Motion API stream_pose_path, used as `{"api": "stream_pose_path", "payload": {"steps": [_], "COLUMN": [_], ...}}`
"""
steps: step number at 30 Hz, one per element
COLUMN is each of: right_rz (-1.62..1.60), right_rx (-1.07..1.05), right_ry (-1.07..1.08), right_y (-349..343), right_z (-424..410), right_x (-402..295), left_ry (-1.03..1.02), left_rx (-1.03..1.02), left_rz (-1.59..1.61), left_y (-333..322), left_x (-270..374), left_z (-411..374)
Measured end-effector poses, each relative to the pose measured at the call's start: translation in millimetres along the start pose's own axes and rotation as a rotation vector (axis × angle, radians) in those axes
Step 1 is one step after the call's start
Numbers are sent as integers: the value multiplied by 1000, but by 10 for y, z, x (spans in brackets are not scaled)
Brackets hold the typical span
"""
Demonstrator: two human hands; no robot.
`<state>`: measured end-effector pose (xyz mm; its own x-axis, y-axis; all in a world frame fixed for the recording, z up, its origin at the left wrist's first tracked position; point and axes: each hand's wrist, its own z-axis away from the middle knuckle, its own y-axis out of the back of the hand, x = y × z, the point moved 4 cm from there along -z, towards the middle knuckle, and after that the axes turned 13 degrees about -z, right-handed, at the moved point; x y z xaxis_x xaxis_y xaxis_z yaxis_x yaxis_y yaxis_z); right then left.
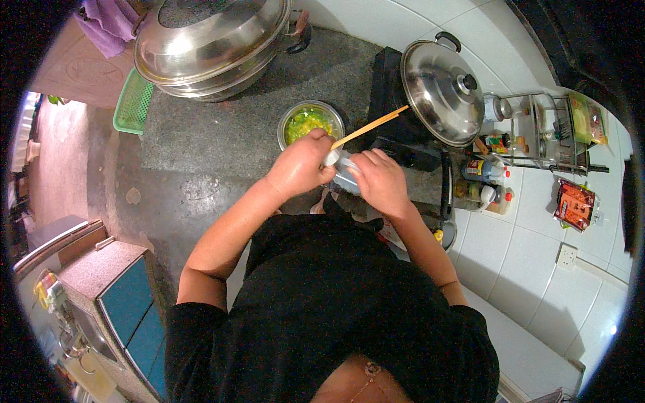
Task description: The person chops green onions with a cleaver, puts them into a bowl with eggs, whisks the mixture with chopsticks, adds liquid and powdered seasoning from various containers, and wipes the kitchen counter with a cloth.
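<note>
My left hand (305,163) grips a pair of wooden chopsticks (370,128), which point up and to the right. Its fingers are also around a white cap (331,157) at the mouth of a translucent plastic container (346,180). Closed on that container near its top is my right hand (381,182); most of the container is hidden below the hands. Just beyond my left hand stands a round stainless steel bowl (282,120). Chopped green and yellow food (310,123) lies inside it, partly covered by the hand.
A large lidded steel steamer pot (216,55) occupies the far left counter, beside a green plastic basket (132,108). On the black stove (385,95) sits a lidded pan (441,90). Bottles (484,171) and a wire spice rack (541,131) line the right wall.
</note>
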<state>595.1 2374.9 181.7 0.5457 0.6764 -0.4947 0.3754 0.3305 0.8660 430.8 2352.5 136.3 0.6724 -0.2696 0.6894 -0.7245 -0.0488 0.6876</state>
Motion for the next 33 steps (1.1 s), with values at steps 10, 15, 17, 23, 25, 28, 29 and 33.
{"api": "stream_pose_path", "payload": {"steps": [10,15,17,23,25,28,29,33], "right_rz": [0,-13,-2,14,21,41,60,96], "right_rx": [-28,-11,-31,-43,-47,-52,-63,-121], "right_ry": [-45,-40,-44,-30,-20,2,3,39], "right_y": [-43,-4,3,-5,3,20,28,35], "right_z": [41,24,19,-33,-47,-87,-105,-173], "right_x": [79,66,68,17,20,66,83,174], "left_ry": [38,217,234,368,567,678,695,752], "left_rx": [58,101,86,105,164,253,273,287], "left_rz": [155,350,373,504,854,1066,1090,988], "left_y": [3,-90,-101,-144,-188,-122,-93,8], "left_x": [-57,-179,-191,-314,-430,-635,-704,-786], "left_z": [15,77,89,224,314,480,543,856]}}
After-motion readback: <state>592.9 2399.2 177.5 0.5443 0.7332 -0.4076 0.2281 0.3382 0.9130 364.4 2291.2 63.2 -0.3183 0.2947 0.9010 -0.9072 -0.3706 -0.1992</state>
